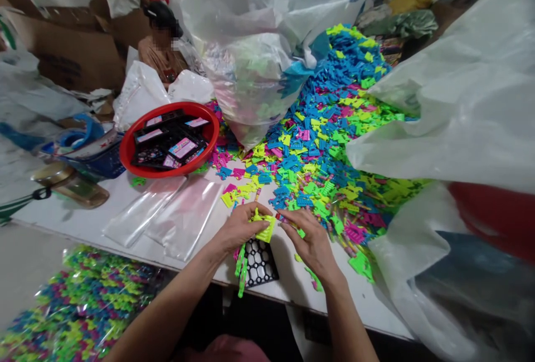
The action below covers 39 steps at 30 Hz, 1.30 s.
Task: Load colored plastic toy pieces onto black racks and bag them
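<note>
My left hand [246, 223] pinches a bright yellow plastic piece [264, 230] with a slatted face. Close to its right side, my right hand [307, 235] has its thumb and fingers closed on a small red-tipped piece [278, 216]; most of that piece is hidden by the fingers. Below the hands, a black grid-like plastic rack [261, 264] lies at the table's front edge. Green plastic pieces [241, 274] lie along its left side, partly under my left hand. A big heap of blue, yellow, green and pink plastic pieces [309, 139] spreads beyond my hands.
A red basin [212, 153] holds black packs with labels. Clear plastic bags [184, 220] and a lidded jar [77, 183] are on the table's left. White sacks [451, 100] crowd the right. Bagged pieces [83, 306] sit low at left. Another person [161, 52] sits behind.
</note>
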### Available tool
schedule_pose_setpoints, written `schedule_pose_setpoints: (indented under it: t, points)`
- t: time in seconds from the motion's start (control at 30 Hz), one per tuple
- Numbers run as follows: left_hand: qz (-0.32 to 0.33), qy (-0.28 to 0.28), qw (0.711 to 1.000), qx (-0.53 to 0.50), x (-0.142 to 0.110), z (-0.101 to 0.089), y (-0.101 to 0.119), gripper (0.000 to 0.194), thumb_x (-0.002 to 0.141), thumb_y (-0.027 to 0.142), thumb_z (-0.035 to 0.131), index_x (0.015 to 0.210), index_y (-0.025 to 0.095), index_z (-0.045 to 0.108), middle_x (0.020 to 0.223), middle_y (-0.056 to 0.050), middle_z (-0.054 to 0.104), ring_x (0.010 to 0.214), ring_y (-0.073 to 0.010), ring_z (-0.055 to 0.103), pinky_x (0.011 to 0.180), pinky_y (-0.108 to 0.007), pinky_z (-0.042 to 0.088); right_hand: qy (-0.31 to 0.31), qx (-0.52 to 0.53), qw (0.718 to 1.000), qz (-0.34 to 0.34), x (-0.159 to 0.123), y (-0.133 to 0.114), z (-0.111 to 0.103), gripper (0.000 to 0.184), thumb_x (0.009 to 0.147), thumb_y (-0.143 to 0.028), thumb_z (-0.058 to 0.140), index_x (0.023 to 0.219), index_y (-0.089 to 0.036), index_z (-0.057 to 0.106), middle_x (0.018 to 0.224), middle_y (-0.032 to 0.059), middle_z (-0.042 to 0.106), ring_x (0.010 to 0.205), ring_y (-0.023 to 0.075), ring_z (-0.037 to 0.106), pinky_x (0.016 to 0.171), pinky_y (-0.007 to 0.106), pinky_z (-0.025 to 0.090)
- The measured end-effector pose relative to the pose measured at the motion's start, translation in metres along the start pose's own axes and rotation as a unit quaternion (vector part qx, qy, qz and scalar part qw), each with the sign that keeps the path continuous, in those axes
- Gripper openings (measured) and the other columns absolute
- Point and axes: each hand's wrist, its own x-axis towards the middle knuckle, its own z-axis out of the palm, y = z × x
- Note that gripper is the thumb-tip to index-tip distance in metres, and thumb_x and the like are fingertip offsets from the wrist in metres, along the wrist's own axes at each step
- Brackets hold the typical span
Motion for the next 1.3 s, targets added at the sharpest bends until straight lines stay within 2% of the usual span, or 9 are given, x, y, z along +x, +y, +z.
schedule_pose_setpoints:
  t: [0.17,0.27,0.47,0.63,0.77,0.9,1.17,1.3]
  points:
    - [-0.013,-0.027,0.999,0.018,-0.001,0.002,-0.003,0.024,0.06,0.028,0.069,0.078,0.015,0.061,0.068,0.002,0.058,0.061,-0.0106,0.052,0.057,-0.022,0.04,-0.011,0.021,1.0,-0.016,-0.003,0.001,0.0,0.025,0.094,-0.028,0.05,0.113,-0.025,0.065,0.094,0.0062,0.065,0.088,0.019,0.06,0.077,0.032,0.05]
    - [-0.017,-0.02,1.0,-0.002,-0.002,0.006,-0.006,0.023,0.063,0.032,0.068,0.076,0.016,0.058,0.068,0.001,0.059,0.06,-0.0112,0.055,0.057,-0.022,0.041,-0.021,0.021,0.999,-0.035,-0.004,0.0,-0.001,0.025,0.094,-0.026,0.049,0.113,-0.024,0.065,0.094,0.0062,0.064,0.088,0.0188,0.06,0.076,0.032,0.05]
    - [0.049,0.056,0.994,0.084,0.0,0.007,-0.009,0.011,0.069,0.025,0.061,0.077,0.018,0.06,0.073,0.0,0.062,0.071,-0.0145,0.059,0.067,-0.026,0.046,-0.026,0.002,0.999,-0.041,-0.01,-0.007,0.004,0.028,0.095,-0.024,0.046,0.117,-0.025,0.062,0.093,0.0067,0.063,0.088,0.0193,0.059,0.076,0.033,0.051]
    - [0.078,0.027,0.988,0.13,0.0,0.005,-0.009,0.011,0.071,0.022,0.06,0.082,0.017,0.062,0.081,-0.002,0.066,0.081,-0.0168,0.061,0.079,-0.03,0.048,0.013,0.002,1.0,-0.018,-0.014,-0.005,0.008,0.026,0.095,-0.025,0.046,0.117,-0.021,0.061,0.093,0.0072,0.063,0.086,0.0186,0.061,0.075,0.031,0.052]
    - [0.081,0.015,0.99,0.111,-0.001,0.006,-0.012,0.014,0.072,0.021,0.06,0.085,0.017,0.061,0.085,-0.002,0.066,0.084,-0.0172,0.061,0.082,-0.031,0.047,0.003,0.004,1.0,-0.01,-0.014,-0.003,0.006,0.025,0.095,-0.024,0.046,0.114,-0.021,0.061,0.093,0.0067,0.063,0.086,0.0179,0.061,0.074,0.029,0.052]
    - [0.072,0.023,0.994,0.073,-0.002,0.009,-0.015,0.019,0.071,0.024,0.063,0.087,0.016,0.061,0.081,-0.001,0.063,0.08,-0.0161,0.061,0.075,-0.029,0.048,-0.022,0.009,1.0,-0.02,-0.013,-0.003,0.002,0.024,0.095,-0.023,0.046,0.114,-0.02,0.061,0.093,0.0068,0.063,0.085,0.0173,0.061,0.072,0.028,0.051]
    - [-0.022,0.009,0.996,-0.09,-0.007,0.01,-0.024,0.041,0.062,0.035,0.073,0.093,0.017,0.055,0.07,0.002,0.06,0.056,-0.0139,0.062,0.054,-0.025,0.048,-0.079,-0.012,0.996,-0.048,-0.021,-0.007,0.003,0.025,0.096,-0.024,0.043,0.116,-0.021,0.058,0.091,0.0078,0.062,0.082,0.0186,0.06,0.07,0.031,0.052]
    - [-0.035,0.013,0.995,-0.091,-0.004,0.007,-0.023,0.039,0.063,0.029,0.072,0.096,0.017,0.055,0.065,0.004,0.06,0.054,-0.0122,0.061,0.052,-0.023,0.046,-0.077,-0.024,0.996,-0.042,-0.028,-0.008,0.013,0.028,0.096,-0.024,0.042,0.121,-0.022,0.055,0.094,0.0087,0.062,0.087,0.0201,0.061,0.074,0.032,0.053]
